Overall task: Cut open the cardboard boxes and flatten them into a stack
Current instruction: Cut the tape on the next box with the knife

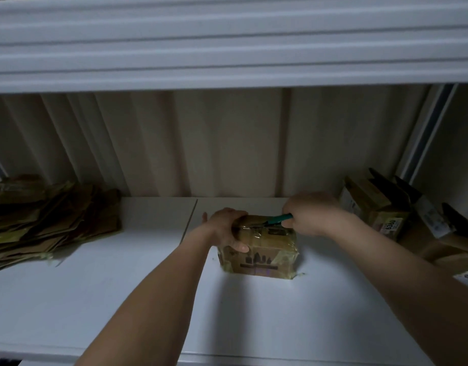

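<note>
A small taped cardboard box [264, 253] stands on the white shelf [122, 286], near its middle. My left hand [226, 228] grips the box's upper left corner, thumb on the front face. My right hand [311, 213] is closed around a teal-handled cutter [279, 219] whose tip rests on the tape along the box's top. A stack of flattened cardboard [48, 220] lies at the shelf's far left.
Several uncut boxes [386, 215] with labels are piled at the right end of the shelf. A corrugated wall closes the back. Another white shelf [227, 48] hangs overhead. Bare shelf surface lies between the box and the flattened stack.
</note>
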